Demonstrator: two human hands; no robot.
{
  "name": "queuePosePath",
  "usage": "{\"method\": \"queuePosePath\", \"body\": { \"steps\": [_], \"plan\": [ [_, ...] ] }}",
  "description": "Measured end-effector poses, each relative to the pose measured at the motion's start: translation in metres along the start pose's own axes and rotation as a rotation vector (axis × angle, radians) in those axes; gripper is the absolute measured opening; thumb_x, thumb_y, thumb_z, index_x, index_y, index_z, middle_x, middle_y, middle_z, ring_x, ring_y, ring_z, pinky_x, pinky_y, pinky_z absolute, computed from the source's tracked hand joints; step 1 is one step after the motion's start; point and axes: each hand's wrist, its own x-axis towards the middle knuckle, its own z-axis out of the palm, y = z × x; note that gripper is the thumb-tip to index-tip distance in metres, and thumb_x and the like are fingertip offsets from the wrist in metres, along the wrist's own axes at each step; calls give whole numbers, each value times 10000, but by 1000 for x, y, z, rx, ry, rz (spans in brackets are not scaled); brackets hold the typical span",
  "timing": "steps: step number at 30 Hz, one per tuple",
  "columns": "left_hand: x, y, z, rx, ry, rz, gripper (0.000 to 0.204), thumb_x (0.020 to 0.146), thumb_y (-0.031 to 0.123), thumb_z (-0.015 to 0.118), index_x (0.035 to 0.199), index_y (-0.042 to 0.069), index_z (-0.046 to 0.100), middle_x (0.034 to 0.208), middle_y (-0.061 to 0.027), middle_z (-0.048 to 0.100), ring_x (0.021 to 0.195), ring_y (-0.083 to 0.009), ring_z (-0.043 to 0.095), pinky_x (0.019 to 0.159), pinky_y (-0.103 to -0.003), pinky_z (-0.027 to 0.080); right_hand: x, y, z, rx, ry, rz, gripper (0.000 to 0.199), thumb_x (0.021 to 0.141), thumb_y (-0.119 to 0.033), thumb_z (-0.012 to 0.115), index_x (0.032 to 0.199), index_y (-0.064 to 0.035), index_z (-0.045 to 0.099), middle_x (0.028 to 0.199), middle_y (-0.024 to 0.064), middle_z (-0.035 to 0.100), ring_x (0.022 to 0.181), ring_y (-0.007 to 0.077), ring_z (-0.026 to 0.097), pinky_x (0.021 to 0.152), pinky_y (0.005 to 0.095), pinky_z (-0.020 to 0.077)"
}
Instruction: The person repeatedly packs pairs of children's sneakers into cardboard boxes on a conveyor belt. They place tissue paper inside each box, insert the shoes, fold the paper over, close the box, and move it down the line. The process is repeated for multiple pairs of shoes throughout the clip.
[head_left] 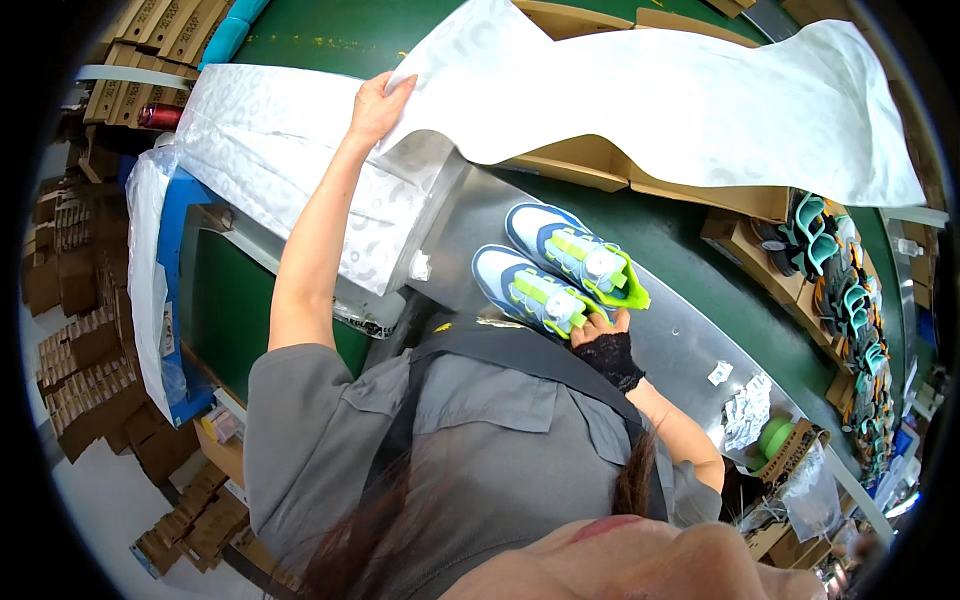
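My left hand (pixel 380 108) is closed on the corner of a large white sheet of wrapping paper (pixel 690 105). The sheet stretches off to the right, draped over open cardboard shoeboxes (pixel 575 168). In front of me a pair of light-blue, navy and lime-green sneakers lies side by side, toes to the left. My right hand (pixel 608 345), in a black fingerless lace glove, grips the heel of the nearer sneaker (pixel 515 285). Just beyond it is the farther sneaker (pixel 555 238), apart from my fingers. Left of the shoes lies a stack of patterned wrapping paper (pixel 290 150).
The sneakers rest on a metal work surface (pixel 670 325) beside a green conveyor (pixel 690 235). Farther right, more boxes hold dark shoes with teal parts (pixel 815 240). Small white packets (pixel 748 410) and a green tape roll (pixel 775 438) sit at the right. Stacked cartons (pixel 95 370) stand at far left.
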Motion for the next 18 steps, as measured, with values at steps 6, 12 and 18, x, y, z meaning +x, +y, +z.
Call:
{"method": "queuePosePath", "body": {
  "steps": [6,12,18],
  "plan": [
    [-3,28,-26,204,65,156,255,802,272,575,886,36,618,686,-64,612,625,-127,540,602,-255,434,73,30,-107,338,-115,68,278,682,-252,633,866,-52,579,750,105,588,811,240,554,813,408,382],
    [18,67,-41,65,-61,200,241,823,207,553,912,-12,602,768,-32,619,667,-104,547,620,-238,442,195,106,-114,1308,431,599,329,766,-226,640,1012,-31,542,844,34,603,708,81,527,618,252,428],
    [28,134,55,-586,-429,-2,344,841,156,530,1137,-8,471,951,-58,580,840,-121,572,729,-256,484,266,132,-4,1061,136,751,278,783,-140,612,1024,-19,547,938,86,600,797,134,566,713,249,447]
  ]
}}
